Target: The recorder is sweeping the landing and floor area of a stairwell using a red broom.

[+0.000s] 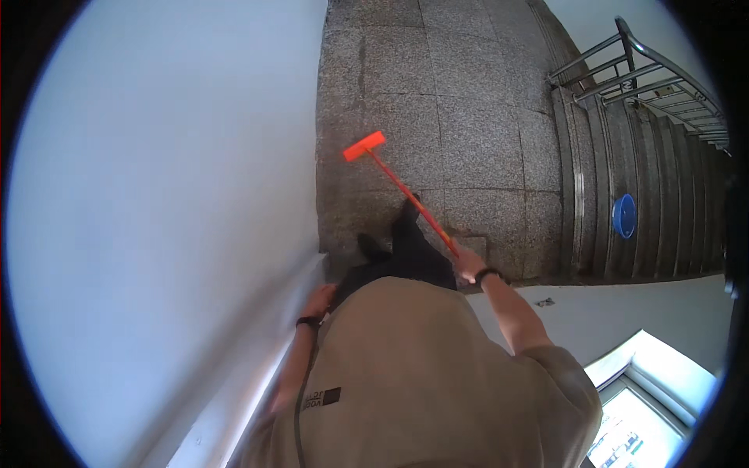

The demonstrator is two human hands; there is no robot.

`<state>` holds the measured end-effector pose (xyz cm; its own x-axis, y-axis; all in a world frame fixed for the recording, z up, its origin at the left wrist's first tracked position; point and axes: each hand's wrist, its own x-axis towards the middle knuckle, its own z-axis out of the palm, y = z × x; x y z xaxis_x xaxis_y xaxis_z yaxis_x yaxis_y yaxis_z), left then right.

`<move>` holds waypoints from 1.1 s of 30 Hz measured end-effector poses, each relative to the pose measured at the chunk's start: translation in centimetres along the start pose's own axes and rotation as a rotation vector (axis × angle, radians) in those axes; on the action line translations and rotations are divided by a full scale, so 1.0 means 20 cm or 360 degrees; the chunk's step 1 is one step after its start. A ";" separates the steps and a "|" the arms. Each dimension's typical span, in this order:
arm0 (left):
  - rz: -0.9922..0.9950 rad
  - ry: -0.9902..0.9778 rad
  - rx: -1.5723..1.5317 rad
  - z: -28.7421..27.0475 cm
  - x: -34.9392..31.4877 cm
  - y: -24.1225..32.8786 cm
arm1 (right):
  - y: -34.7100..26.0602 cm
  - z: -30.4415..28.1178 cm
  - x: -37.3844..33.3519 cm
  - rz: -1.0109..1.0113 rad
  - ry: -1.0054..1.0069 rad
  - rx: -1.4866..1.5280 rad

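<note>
My right hand point(467, 262) is closed around the upper end of a long-handled floor tool point(409, 195). Its thin handle is red and orange, and it slants away to the left. A flat, rectangular orange-red head point(364, 146) crosses the far end, over or on the stone floor point(484, 140); contact is unclear. Whether it is a mop or a broom does not show. Low at my left side, my left hand point(319, 299) hangs beside my dark trousers, close to the pale wall. Its fingers are too small and partly hidden to read. Dark bands circle both wrists.
A pale wall point(187, 156) runs along the left. To the right, stairs point(647, 148) begin at the landing's edge, with a metal railing point(655, 58) at the far side. A blue basin point(624, 216) sits on the steps. A bright window point(636, 429) lies at the lower right.
</note>
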<state>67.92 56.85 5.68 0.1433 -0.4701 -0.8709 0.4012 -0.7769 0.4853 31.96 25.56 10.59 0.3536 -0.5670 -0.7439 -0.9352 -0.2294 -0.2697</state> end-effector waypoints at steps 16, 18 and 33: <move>-0.0280 -0.0126 0.0190 -0.01 0.21 0.15 | 0.18 0.17 -0.12 0.0181 -0.0092 0.0089; -0.0369 -0.0056 0.0250 -0.01 0.17 0.22 | 0.10 0.06 0.13 0.0113 0.0040 0.0019; -0.0209 -0.0074 -0.0085 0.01 0.10 0.32 | -0.07 -0.19 0.28 -0.0004 0.0211 0.0168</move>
<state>70.61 50.92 7.09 0.0448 -0.3859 -0.9215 0.4616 -0.8100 0.3617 35.38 19.70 9.04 0.3487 -0.6675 -0.6579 -0.9285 -0.1505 -0.3394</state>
